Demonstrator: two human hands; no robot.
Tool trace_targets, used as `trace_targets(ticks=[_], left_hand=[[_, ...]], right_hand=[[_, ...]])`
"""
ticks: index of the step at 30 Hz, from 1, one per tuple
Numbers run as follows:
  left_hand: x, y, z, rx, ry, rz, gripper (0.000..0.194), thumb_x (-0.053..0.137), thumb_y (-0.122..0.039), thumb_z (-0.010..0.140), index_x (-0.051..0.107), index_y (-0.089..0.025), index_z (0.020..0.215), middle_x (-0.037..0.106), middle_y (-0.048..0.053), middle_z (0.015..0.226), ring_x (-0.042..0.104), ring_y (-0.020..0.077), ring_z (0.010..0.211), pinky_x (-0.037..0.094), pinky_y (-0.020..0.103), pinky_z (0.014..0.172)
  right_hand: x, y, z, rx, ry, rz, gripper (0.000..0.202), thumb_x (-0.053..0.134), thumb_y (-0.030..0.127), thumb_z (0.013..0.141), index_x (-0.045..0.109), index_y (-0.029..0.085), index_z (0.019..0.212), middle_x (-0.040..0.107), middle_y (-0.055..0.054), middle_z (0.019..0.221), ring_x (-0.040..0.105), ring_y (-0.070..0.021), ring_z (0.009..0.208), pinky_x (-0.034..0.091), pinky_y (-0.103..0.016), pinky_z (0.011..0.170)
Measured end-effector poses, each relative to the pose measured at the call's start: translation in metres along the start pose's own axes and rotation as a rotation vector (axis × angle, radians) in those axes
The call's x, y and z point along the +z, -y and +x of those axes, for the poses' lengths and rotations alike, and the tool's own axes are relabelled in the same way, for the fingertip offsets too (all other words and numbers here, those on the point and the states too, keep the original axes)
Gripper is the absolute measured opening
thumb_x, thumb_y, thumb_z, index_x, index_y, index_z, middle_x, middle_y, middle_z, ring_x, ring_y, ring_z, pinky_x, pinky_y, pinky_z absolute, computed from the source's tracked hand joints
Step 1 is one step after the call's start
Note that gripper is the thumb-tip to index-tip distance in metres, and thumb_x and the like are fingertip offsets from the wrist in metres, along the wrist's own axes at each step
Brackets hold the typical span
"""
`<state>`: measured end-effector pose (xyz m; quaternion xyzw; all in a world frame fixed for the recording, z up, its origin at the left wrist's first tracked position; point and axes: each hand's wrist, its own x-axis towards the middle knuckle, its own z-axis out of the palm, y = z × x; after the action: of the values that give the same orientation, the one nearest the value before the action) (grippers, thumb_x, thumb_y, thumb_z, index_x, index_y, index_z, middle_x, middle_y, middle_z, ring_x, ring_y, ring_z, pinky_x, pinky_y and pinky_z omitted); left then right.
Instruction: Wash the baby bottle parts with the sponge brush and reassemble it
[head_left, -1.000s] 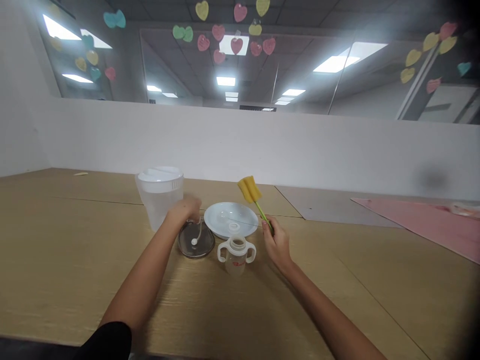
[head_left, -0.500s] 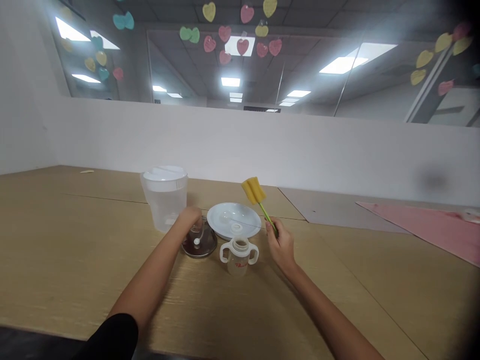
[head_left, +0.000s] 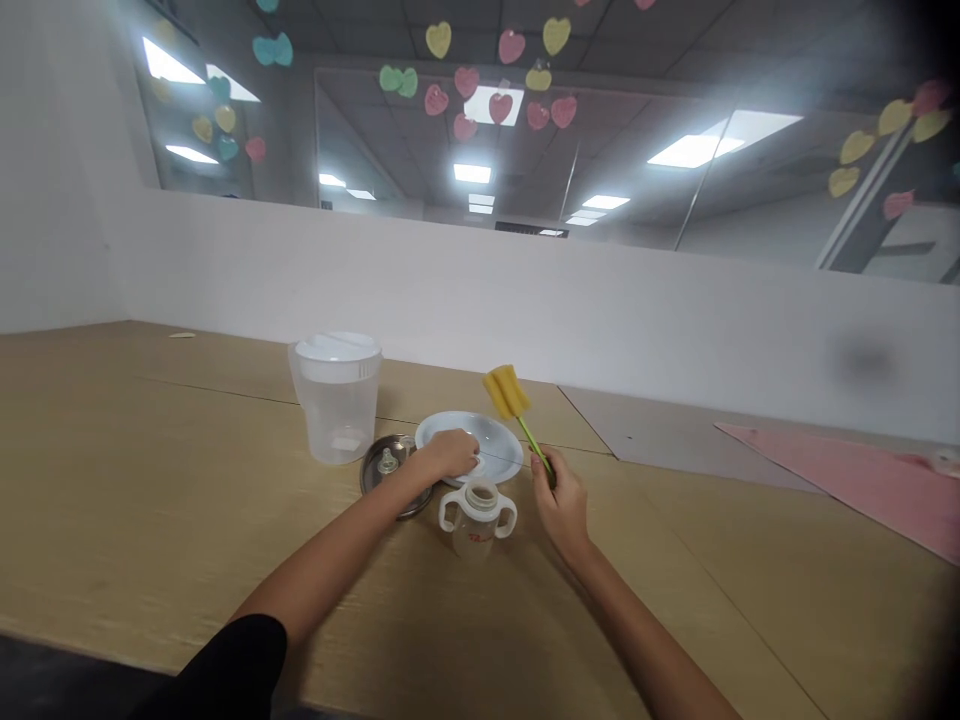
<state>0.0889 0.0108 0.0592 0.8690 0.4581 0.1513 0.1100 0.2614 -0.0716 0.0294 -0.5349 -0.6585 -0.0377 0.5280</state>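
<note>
Reaching over the white dish [head_left: 512, 455], left hand [head_left: 453, 453] has fingers bent near a small white piece [head_left: 481, 466]; cannot tell whether they grip it. Right hand [head_left: 560, 492] has fingers wrapped round the handle of the yellow sponge brush [head_left: 508, 391], head raised. Two-handled bottle [head_left: 474, 530] upright, mouth open, on counter [head_left: 150, 500] before dish. Judgement: pinch small piece by its edge; raise wrist clear of bottle.

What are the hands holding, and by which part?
The right hand holds the yellow sponge brush by its green handle. Whether the left hand holds anything can't be told.
</note>
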Motion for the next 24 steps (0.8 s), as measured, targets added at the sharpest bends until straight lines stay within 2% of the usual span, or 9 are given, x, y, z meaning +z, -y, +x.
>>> trace_targets(ticks=[4, 8, 11, 13, 14, 17, 20, 22, 24], left_hand=[[0.011, 0.011, 0.007, -0.017, 0.098, -0.062, 0.009, 0.066, -0.020, 0.064, 0.071, -0.016, 0.071, 0.070, 0.008, 0.077, 0.064, 0.0222, 0.071, 0.046, 0.028, 0.062], [0.005, 0.016, 0.007, 0.007, 0.080, -0.101, 0.005, 0.067, -0.020, 0.063, 0.068, -0.015, 0.064, 0.066, 0.007, 0.066, 0.062, 0.0221, 0.066, 0.046, 0.030, 0.064], [-0.013, 0.017, 0.004, 0.075, -0.031, -0.152, 0.012, 0.060, -0.023, 0.072, 0.068, -0.015, 0.074, 0.065, 0.006, 0.077, 0.060, 0.0232, 0.085, 0.046, 0.030, 0.077], [-0.031, 0.018, 0.001, 0.113, -0.140, -0.187, 0.021, 0.050, -0.028, 0.081, 0.067, -0.016, 0.086, 0.063, 0.006, 0.089, 0.053, 0.0234, 0.104, 0.042, 0.031, 0.089], [-0.040, 0.018, -0.002, 0.126, -0.190, -0.219, 0.026, 0.046, -0.032, 0.084, 0.065, -0.016, 0.090, 0.062, 0.006, 0.093, 0.050, 0.0228, 0.107, 0.041, 0.032, 0.091], [-0.065, 0.014, -0.012, 0.169, -0.323, -0.528, 0.032, 0.041, -0.041, 0.087, 0.059, -0.015, 0.090, 0.060, 0.006, 0.091, 0.055, 0.0186, 0.093, 0.047, 0.032, 0.082], [-0.080, 0.003, -0.025, 0.222, -0.363, -0.853, 0.032, 0.044, -0.045, 0.086, 0.054, -0.016, 0.094, 0.059, 0.006, 0.093, 0.057, 0.0149, 0.087, 0.049, 0.028, 0.075], [-0.084, -0.006, -0.032, 0.226, -0.394, -0.892, 0.034, 0.045, -0.046, 0.086, 0.053, -0.016, 0.100, 0.059, 0.006, 0.096, 0.057, 0.0144, 0.088, 0.049, 0.028, 0.076], [-0.082, -0.012, -0.035, 0.206, -0.442, -0.819, 0.037, 0.048, -0.048, 0.085, 0.054, -0.017, 0.104, 0.061, 0.006, 0.094, 0.057, 0.0148, 0.086, 0.048, 0.028, 0.076]], right_hand=[[0.001, 0.000, -0.005, -0.087, -0.043, -0.018, 0.034, 0.038, 0.039, 0.088, 0.060, 0.015, 0.098, 0.065, -0.005, 0.078, 0.054, -0.0140, 0.060, 0.043, -0.025, 0.060], [0.001, 0.002, -0.008, -0.095, -0.070, -0.005, 0.033, 0.038, 0.038, 0.088, 0.061, 0.015, 0.097, 0.064, -0.004, 0.074, 0.051, -0.0124, 0.055, 0.042, -0.024, 0.057], [-0.001, 0.003, -0.006, -0.021, -0.112, 0.023, 0.034, 0.039, 0.040, 0.088, 0.060, 0.015, 0.098, 0.063, -0.004, 0.076, 0.051, -0.0130, 0.058, 0.042, -0.024, 0.058], [-0.002, 0.002, -0.004, 0.024, -0.136, 0.050, 0.036, 0.039, 0.042, 0.088, 0.060, 0.015, 0.098, 0.063, -0.004, 0.077, 0.053, -0.0139, 0.062, 0.043, -0.025, 0.060], [-0.002, 0.002, -0.003, 0.038, -0.141, 0.063, 0.036, 0.039, 0.042, 0.088, 0.060, 0.015, 0.099, 0.063, -0.004, 0.077, 0.053, -0.0143, 0.064, 0.043, -0.025, 0.061], [0.000, 0.001, -0.005, 0.043, -0.124, 0.074, 0.036, 0.039, 0.042, 0.088, 0.060, 0.014, 0.100, 0.063, -0.004, 0.078, 0.054, -0.0142, 0.065, 0.044, -0.024, 0.061], [0.005, 0.001, -0.010, -0.024, -0.054, 0.035, 0.035, 0.039, 0.039, 0.089, 0.061, 0.015, 0.100, 0.065, -0.004, 0.078, 0.056, -0.0140, 0.063, 0.045, -0.025, 0.062], [0.007, 0.002, -0.013, -0.092, -0.018, 0.013, 0.034, 0.039, 0.038, 0.089, 0.062, 0.016, 0.101, 0.067, -0.006, 0.081, 0.058, -0.0150, 0.065, 0.047, -0.027, 0.065], [0.008, 0.000, -0.015, -0.148, -0.014, 0.005, 0.034, 0.039, 0.036, 0.089, 0.063, 0.017, 0.102, 0.068, -0.008, 0.085, 0.061, -0.0165, 0.070, 0.048, -0.028, 0.068]])
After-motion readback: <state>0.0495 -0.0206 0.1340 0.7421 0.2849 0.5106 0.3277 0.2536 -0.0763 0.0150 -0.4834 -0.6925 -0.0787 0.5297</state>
